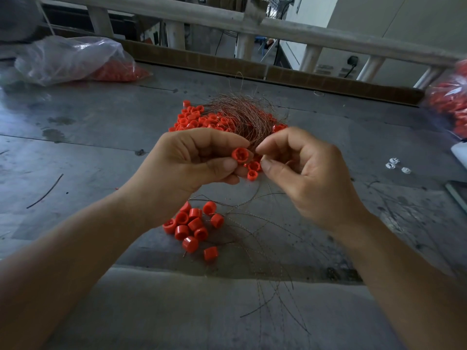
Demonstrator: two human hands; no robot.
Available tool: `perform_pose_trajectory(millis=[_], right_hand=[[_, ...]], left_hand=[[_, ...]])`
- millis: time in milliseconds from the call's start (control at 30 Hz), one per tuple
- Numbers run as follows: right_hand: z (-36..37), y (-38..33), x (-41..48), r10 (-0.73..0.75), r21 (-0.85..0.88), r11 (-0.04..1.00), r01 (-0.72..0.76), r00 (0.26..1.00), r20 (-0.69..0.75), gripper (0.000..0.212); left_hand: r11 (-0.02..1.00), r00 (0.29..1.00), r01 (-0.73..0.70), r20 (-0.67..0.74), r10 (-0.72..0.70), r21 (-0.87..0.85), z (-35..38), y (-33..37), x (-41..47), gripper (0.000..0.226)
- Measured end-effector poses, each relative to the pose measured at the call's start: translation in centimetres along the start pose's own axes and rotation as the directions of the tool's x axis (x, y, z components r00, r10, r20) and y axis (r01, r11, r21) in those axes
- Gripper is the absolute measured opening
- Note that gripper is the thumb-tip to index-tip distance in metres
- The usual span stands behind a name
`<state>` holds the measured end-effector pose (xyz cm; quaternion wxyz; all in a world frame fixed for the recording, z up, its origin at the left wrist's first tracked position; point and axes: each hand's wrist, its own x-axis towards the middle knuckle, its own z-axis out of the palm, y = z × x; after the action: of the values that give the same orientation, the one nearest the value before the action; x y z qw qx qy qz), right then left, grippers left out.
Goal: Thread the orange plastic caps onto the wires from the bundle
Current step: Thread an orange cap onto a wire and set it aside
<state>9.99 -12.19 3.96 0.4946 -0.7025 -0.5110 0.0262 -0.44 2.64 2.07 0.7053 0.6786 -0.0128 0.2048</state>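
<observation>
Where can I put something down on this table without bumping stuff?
The table is mostly bare on the left, between the plastic bag and the loose orange caps. It is also bare on the right, between the wire bundle and the white bits. The middle is crowded with caps and stray wires.

Grey table (88, 127): orange caps (202, 120), wire bundle (242, 114), bag (70, 59).

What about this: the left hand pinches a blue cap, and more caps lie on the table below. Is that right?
No, the cap is orange, not blue. The head view shows the left hand pinching it, with more caps on the table below.
</observation>
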Motion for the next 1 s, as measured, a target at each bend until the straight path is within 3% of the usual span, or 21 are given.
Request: perform_pose_trajectory(millis=[233,467,600,700,800,900,1000], right_hand=[[0.0,-0.1,0.2,0.176,0.224,0.955,-0.193,0.980,0.094,0.034],[0.2,0.2,0.4,0.192,0.195,0.956,-0.220,0.969,0.154,0.029],[-1.8,1.4,1.3,0.264,0.120,0.958,-0.261,0.964,-0.017,0.018],[-3.3,3.0,1.7,0.272,-0.112,0.949,-0.293,0.947,-0.171,0.015],[-3.4,4.6,1.7,0.269,-0.417,0.856,-0.305,0.952,-0.145,0.011],[-3.1,5.8,1.7,0.352,-0.559,0.759,-0.332,0.933,-0.075,0.005],[-3.5,6.7,1.8,0.356,-0.627,0.700,-0.343,0.928,-0.110,0.011]], left_hand=[[0.996,0.999,-0.018,0.031,0.021,-0.087,0.4,0.2,-0.2,0.024],[0.985,0.998,0.045,0.045,-0.038,-0.166,0.6,0.1,-0.2,0.022],[0.984,0.996,0.085,-0.001,-0.086,-0.159,0.6,-0.2,-0.1,0.023],[0.987,0.994,0.105,-0.026,-0.109,-0.121,0.8,-0.3,-0.2,0.023],[0.988,0.993,0.112,-0.036,-0.117,-0.110,0.8,-0.3,-0.3,0.022],[0.987,0.993,0.111,-0.035,-0.115,-0.112,0.8,-0.3,-0.3,0.022],[0.988,0.992,0.116,-0.037,-0.121,-0.106,0.9,-0.2,-0.3,0.022]])
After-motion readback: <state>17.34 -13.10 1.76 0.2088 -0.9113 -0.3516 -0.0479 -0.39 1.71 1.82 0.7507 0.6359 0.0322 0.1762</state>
